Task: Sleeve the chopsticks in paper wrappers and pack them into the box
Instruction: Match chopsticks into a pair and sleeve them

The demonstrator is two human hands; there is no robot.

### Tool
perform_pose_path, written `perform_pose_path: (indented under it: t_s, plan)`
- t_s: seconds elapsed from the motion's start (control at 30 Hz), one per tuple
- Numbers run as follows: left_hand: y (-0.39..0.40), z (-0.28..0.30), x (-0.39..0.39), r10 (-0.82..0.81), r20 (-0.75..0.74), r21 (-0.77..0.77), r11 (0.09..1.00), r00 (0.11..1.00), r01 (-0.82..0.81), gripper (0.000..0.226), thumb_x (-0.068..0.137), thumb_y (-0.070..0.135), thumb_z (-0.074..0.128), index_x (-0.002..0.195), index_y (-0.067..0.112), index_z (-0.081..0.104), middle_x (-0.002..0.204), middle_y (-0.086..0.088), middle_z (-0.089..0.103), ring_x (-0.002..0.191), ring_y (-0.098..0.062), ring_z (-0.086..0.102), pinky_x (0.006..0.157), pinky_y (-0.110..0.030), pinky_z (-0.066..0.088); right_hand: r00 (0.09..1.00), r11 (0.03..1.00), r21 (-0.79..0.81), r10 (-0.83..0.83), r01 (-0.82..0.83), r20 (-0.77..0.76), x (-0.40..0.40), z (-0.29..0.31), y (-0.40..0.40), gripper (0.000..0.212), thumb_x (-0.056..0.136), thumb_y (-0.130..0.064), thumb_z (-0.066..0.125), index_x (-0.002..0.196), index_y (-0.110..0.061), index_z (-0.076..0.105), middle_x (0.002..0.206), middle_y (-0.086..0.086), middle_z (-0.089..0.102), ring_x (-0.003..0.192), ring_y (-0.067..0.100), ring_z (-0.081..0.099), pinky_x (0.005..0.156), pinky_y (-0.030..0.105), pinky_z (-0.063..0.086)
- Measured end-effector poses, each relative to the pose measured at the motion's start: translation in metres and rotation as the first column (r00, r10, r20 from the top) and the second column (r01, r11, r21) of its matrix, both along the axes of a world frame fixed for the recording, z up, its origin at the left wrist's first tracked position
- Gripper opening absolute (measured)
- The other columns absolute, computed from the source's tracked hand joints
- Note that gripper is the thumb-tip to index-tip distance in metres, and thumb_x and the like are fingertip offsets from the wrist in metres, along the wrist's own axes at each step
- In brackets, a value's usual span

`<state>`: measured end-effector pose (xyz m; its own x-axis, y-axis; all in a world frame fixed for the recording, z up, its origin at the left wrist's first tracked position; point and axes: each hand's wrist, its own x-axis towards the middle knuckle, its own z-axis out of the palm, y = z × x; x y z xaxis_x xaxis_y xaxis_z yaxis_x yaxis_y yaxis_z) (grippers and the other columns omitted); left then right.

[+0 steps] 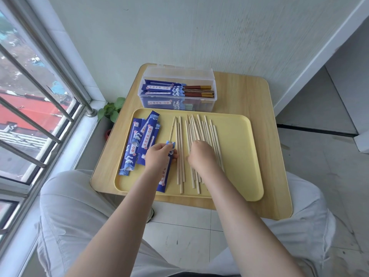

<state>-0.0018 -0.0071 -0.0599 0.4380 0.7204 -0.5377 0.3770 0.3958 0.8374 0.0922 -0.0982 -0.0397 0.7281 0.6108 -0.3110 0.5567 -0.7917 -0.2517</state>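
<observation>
Left hand (157,155) grips a blue wrapper (166,172) near its open top; one chopstick (172,128) sticks out of it, tilted toward the box. Right hand (200,154) rests curled on the loose chopsticks (201,132), fingers hidden under the knuckles. Both over a yellow tray (239,148) on a small wooden table (249,92). Empty wrappers (137,142) lie piled at the tray's left. Clear box (177,90) behind the tray, lid open, holds sleeved pairs with dark ends showing. Window bars at left, green plant (111,109) by the sill
</observation>
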Motion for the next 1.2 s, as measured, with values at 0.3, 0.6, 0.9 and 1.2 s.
perform_pose_path:
  t_s: [0.3, 0.6, 0.9, 1.2]
  plan:
    - [0.001, -0.002, 0.000, 0.004, 0.011, -0.011, 1.000, 1.000, -0.003, 0.016, 0.096, 0.022, 0.067, 0.095, 0.007, 0.070, 0.085, -0.009, 0.077, 0.076, -0.020, 0.073, 0.078, -0.035, 0.062, 0.979, 0.995, 0.022, -0.095, 0.100, -0.180, 0.008, 0.003, -0.004, 0.014, 0.090, -0.008, 0.065, 0.077, -0.007, 0.060, 0.077, 0.006, 0.063, 0.066, 0.023, 0.065, 0.061, 0.030, 0.057]
    - [0.002, 0.000, -0.001, -0.004, 0.026, -0.038, 0.999, 1.000, 0.005, 0.017, 0.097, 0.021, 0.065, 0.098, 0.005, 0.069, 0.088, -0.013, 0.077, 0.081, -0.025, 0.074, 0.084, -0.041, 0.061, 0.964, 0.988, 0.055, -0.126, 0.142, -0.234, 0.009, 0.006, -0.010, 0.016, 0.091, -0.001, 0.057, 0.085, -0.009, 0.070, 0.075, 0.008, 0.069, 0.063, 0.024, 0.071, 0.064, 0.033, 0.062]
    - [0.001, 0.001, -0.003, -0.046, 0.018, -0.013, 0.999, 0.999, 0.046, 0.021, 0.096, 0.024, 0.067, 0.097, 0.004, 0.070, 0.085, -0.011, 0.077, 0.073, -0.019, 0.070, 0.088, -0.043, 0.060, 0.994, 0.999, -0.043, -0.022, 0.018, -0.107, -0.020, 0.016, 0.004, 0.012, 0.096, -0.003, 0.053, 0.085, -0.008, 0.054, 0.088, 0.006, 0.054, 0.080, 0.024, 0.055, 0.067, 0.030, 0.043]
    - [0.002, 0.001, -0.004, -0.077, 0.010, -0.007, 0.997, 0.997, 0.077, 0.022, 0.096, 0.027, 0.066, 0.102, 0.006, 0.070, 0.083, -0.006, 0.078, 0.076, -0.018, 0.072, 0.085, -0.037, 0.061, 0.904, 0.953, 0.104, -0.232, 0.286, -0.360, -0.004, 0.029, -0.008, 0.022, 0.086, -0.027, 0.066, 0.092, -0.006, 0.066, 0.069, 0.003, 0.072, 0.045, 0.011, 0.060, 0.046, 0.021, 0.039]
